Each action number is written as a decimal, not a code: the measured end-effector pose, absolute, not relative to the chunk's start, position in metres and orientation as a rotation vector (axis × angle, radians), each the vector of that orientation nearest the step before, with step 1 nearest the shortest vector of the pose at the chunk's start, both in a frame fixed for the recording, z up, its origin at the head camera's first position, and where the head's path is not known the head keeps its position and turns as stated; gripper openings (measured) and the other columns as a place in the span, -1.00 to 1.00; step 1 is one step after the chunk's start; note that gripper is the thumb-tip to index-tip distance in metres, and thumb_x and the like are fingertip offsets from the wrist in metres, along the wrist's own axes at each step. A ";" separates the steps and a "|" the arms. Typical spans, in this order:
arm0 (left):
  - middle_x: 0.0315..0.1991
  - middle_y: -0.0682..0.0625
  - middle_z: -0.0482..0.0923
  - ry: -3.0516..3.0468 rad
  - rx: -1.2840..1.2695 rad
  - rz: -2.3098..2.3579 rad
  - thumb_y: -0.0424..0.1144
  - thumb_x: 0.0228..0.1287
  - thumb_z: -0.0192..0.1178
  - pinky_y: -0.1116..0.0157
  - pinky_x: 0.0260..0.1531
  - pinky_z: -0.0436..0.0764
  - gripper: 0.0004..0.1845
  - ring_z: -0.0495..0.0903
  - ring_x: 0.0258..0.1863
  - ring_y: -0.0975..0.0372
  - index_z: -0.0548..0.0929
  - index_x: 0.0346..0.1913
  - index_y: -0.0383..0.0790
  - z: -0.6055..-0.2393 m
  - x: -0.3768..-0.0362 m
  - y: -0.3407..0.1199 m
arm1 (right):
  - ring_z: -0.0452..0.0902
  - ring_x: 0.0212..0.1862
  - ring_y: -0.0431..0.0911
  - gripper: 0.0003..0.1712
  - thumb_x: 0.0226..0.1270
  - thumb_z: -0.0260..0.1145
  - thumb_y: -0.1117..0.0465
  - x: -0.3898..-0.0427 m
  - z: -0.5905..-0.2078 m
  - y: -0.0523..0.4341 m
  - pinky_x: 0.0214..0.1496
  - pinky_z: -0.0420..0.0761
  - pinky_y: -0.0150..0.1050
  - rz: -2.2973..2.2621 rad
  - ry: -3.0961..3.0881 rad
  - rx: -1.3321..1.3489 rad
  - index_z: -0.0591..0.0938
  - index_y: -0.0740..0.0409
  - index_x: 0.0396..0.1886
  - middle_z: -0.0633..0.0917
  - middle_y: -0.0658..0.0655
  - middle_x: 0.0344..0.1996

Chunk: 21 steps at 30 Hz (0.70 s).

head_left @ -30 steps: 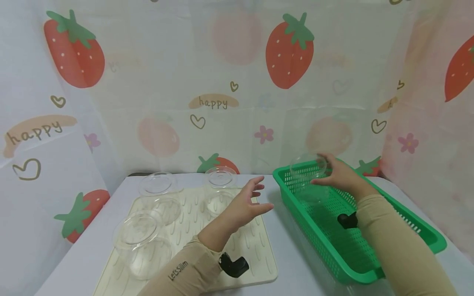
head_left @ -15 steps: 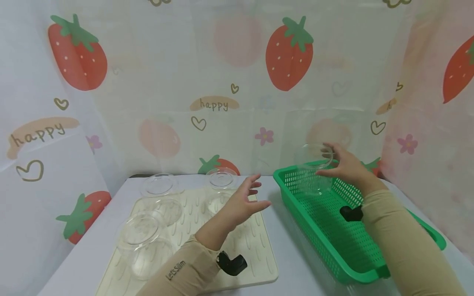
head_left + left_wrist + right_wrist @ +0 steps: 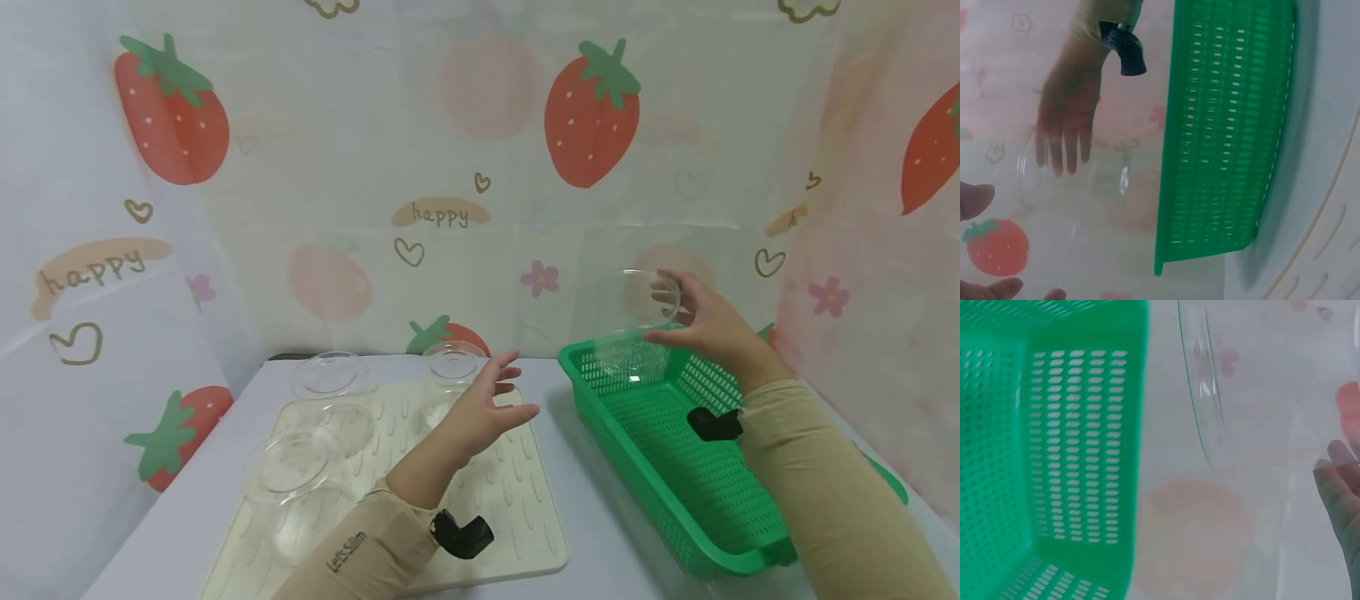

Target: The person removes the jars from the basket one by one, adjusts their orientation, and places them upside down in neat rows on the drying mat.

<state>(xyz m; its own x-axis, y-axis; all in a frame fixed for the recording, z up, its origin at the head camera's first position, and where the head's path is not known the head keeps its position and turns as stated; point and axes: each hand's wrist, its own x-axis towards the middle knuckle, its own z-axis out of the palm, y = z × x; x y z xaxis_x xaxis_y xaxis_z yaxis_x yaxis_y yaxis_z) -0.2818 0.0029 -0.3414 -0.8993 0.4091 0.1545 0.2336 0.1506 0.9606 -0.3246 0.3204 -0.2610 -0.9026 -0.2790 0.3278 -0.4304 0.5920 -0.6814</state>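
Three clear glass bowls with lids (image 3: 300,467) sit on the cream mat (image 3: 517,517) on the desk (image 3: 585,508). My right hand (image 3: 708,325) holds one more clear bowl (image 3: 630,321) in its fingers, up in the air over the far end of the green basket (image 3: 675,500). My left hand (image 3: 480,404) is open, fingers spread, over the mat and holding nothing. I think most of the job is done: this bowl must go on the mat too, and the basket looks empty.
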 end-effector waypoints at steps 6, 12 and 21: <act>0.28 -0.01 0.22 2.313 0.622 1.862 -0.17 0.12 0.27 0.06 0.09 0.41 -0.20 0.22 0.26 0.09 0.09 0.38 0.07 -0.342 -0.278 -0.009 | 0.21 0.29 0.09 -0.04 0.02 0.43 0.27 -0.320 -0.251 0.306 0.27 0.20 0.10 1.293 -2.536 0.678 0.11 0.04 0.37 0.33 0.21 0.24; 0.29 0.00 0.19 2.328 0.601 1.892 -0.16 0.10 0.27 0.03 0.10 0.38 -0.20 0.22 0.26 0.09 0.09 0.37 0.12 -0.342 -0.272 -0.023 | 0.26 0.25 0.10 -0.08 0.04 0.40 0.35 -0.317 -0.244 0.281 0.24 0.29 -0.02 1.365 -2.468 0.794 0.12 0.08 0.36 0.35 0.22 0.23; 0.29 -0.07 0.17 2.350 0.588 1.938 -0.21 0.11 0.27 0.02 0.12 0.37 -0.20 0.21 0.26 0.06 0.09 0.38 0.05 -0.340 -0.264 -0.042 | 0.25 0.27 0.11 -0.08 0.06 0.37 0.37 -0.319 -0.245 0.247 0.19 0.37 -0.25 1.467 -2.390 0.971 0.09 0.11 0.37 0.32 0.23 0.25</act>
<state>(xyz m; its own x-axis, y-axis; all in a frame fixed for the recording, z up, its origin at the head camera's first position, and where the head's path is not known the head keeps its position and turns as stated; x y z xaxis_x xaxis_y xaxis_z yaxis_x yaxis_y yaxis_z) -0.2644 -0.0417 -0.3400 -0.9274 0.3114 0.2071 0.2626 0.1479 0.9535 -0.3192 0.2470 -0.2447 -0.7724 -0.4377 0.4603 -0.6085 0.3022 -0.7337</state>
